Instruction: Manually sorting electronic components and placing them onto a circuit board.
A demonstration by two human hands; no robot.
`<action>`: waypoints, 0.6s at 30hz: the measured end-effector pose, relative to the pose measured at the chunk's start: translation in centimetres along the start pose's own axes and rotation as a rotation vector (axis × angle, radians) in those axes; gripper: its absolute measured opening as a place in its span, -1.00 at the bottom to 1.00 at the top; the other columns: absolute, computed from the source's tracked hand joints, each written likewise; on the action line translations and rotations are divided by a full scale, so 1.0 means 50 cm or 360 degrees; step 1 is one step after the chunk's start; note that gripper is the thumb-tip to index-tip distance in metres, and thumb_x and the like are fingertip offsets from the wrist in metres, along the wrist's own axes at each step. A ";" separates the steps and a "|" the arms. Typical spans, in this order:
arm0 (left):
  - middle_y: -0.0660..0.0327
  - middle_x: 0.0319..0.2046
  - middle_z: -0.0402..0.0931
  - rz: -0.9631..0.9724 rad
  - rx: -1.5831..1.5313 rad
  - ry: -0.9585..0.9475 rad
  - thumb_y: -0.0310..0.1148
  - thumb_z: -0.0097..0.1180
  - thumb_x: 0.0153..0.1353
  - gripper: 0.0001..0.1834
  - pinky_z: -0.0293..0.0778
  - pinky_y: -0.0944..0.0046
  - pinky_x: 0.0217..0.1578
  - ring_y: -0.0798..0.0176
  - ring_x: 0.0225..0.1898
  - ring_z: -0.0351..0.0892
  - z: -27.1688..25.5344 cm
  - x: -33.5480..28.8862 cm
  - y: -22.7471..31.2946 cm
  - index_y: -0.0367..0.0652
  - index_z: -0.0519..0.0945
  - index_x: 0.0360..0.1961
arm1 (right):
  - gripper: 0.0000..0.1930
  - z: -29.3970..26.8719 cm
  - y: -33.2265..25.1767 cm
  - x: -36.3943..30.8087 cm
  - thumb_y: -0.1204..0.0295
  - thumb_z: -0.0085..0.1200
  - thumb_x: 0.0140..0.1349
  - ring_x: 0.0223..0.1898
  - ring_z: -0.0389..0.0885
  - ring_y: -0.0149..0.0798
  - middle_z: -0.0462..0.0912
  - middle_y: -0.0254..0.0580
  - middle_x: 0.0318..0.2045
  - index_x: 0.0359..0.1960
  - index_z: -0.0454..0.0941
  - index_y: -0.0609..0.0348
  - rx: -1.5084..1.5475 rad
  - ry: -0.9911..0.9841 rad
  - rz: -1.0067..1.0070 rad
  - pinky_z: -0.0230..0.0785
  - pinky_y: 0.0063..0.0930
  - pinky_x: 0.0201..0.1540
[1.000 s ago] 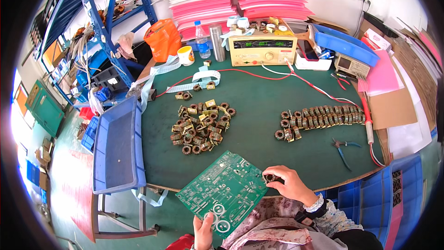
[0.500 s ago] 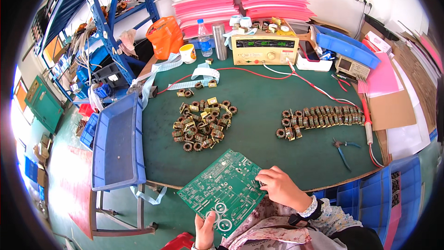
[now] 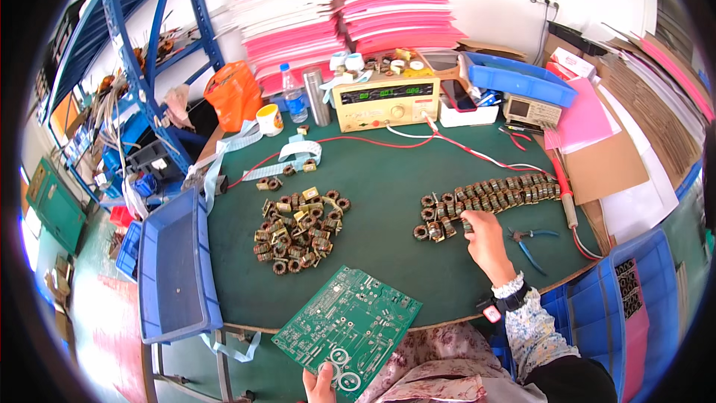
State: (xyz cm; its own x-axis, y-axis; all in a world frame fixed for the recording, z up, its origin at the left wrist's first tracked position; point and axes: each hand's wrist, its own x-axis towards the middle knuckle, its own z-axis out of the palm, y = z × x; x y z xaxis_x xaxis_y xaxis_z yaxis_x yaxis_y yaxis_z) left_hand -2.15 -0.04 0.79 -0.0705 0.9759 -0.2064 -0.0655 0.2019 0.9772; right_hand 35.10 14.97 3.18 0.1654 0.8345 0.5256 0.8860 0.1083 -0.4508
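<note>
A green printed circuit board (image 3: pixel 354 325) is tilted over the table's near edge, its lower left corner gripped by my left hand (image 3: pixel 321 383). White ring outlines show on the board close to my thumb. My right hand (image 3: pixel 488 248) reaches to the near side of the neat rows of toroidal coils (image 3: pixel 507 192). Its fingers are closed on one toroidal coil (image 3: pixel 468 227), partly hidden by them, beside the coils at the row's left end. A loose heap of similar coils (image 3: pixel 302 231), some with yellowish bases, lies left of centre.
Blue-handled cutters (image 3: pixel 531 245) lie right of my right hand. A soldering iron (image 3: pixel 564 194) with its red-and-white lead borders the right side. A beige power supply (image 3: pixel 388 103) stands at the back. Blue trays flank the table, one tray (image 3: pixel 179 269) at left.
My right hand has moved from the board's right edge out to the rows of coils. The board, still in my left hand, sits slightly lower and further left in view.
</note>
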 end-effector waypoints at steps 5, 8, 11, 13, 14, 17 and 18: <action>-0.09 -0.07 0.38 0.0263 0.0424 -0.0019 -0.82 -0.18 -0.05 -0.45 0.38 0.15 -0.09 -0.09 -0.06 0.42 -0.003 -0.002 -0.023 -0.24 0.49 0.00 | -0.49 0.025 0.018 -0.003 0.79 0.09 -0.16 -0.11 0.49 0.05 0.55 -0.03 -0.16 -0.07 0.46 0.17 0.0362 -0.0092 0.0155 0.39 -0.25 -0.05; -0.13 -0.09 0.39 0.0266 0.0611 -0.0034 -0.79 -0.17 -0.06 -0.45 0.36 0.07 -0.07 -0.16 -0.06 0.39 -0.008 -0.002 -0.014 -0.22 0.49 0.02 | -0.48 0.003 0.019 -0.020 0.71 0.18 -0.16 -0.11 0.49 0.03 0.54 -0.07 -0.15 -0.06 0.45 0.15 0.0526 -0.0059 0.0260 0.38 -0.21 -0.05; -0.18 -0.10 0.41 0.0271 0.0747 -0.0013 -0.74 -0.14 -0.05 -0.46 0.29 0.00 -0.02 -0.23 -0.03 0.34 -0.020 -0.005 -0.028 -0.19 0.50 0.02 | -0.57 -0.054 0.040 -0.053 0.62 0.23 -0.20 -0.12 0.44 -0.02 0.52 -0.10 -0.17 -0.18 0.48 0.12 -0.0211 -0.0043 0.0065 0.34 -0.24 -0.07; -0.15 -0.12 0.41 0.0281 0.0763 0.0029 -0.73 -0.13 -0.06 -0.46 0.30 0.00 -0.03 -0.22 -0.04 0.34 -0.020 -0.005 -0.027 -0.21 0.50 0.02 | -0.64 -0.086 0.078 -0.083 0.63 0.23 -0.22 -0.13 0.43 -0.02 0.53 -0.16 -0.23 -0.28 0.53 0.12 -0.0429 0.0104 0.0233 0.33 -0.26 -0.08; -0.14 -0.13 0.42 0.0303 0.0808 0.0043 -0.73 -0.13 -0.06 -0.46 0.30 0.00 -0.04 -0.21 -0.06 0.34 -0.023 -0.003 -0.030 -0.21 0.50 0.02 | -0.65 -0.097 0.105 -0.097 0.64 0.24 -0.22 -0.14 0.44 -0.03 0.53 -0.16 -0.25 -0.30 0.55 0.10 -0.0546 0.0158 0.0301 0.33 -0.27 -0.08; -0.14 -0.15 0.41 0.0348 0.0750 0.0021 -0.73 -0.11 -0.09 -0.47 0.32 0.01 -0.08 -0.20 -0.10 0.36 -0.024 0.008 -0.034 -0.21 0.52 -0.02 | -0.66 -0.135 0.156 -0.123 0.68 0.13 -0.14 -0.22 0.50 -0.02 0.51 -0.13 -0.29 -0.30 0.60 -0.04 -0.0411 0.0149 0.0505 0.37 -0.23 -0.20; -0.14 -0.16 0.41 0.0381 0.0791 0.0014 -0.74 -0.11 -0.10 -0.47 0.34 0.01 -0.12 -0.19 -0.13 0.38 -0.025 0.011 -0.032 -0.22 0.53 -0.03 | -0.67 -0.142 0.177 -0.126 0.68 0.07 -0.11 -0.26 0.48 -0.04 0.48 -0.15 -0.33 -0.28 0.60 0.02 -0.0580 0.0179 0.0499 0.38 -0.22 -0.22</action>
State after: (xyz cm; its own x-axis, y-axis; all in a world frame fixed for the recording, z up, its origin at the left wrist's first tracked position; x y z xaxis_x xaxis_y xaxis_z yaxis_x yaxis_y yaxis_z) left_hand -3.33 0.07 -0.93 -0.0344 0.9991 0.0263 0.4309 -0.0090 0.9024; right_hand 44.96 6.83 1.01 0.4762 0.7309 0.4889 0.8767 -0.3516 -0.3284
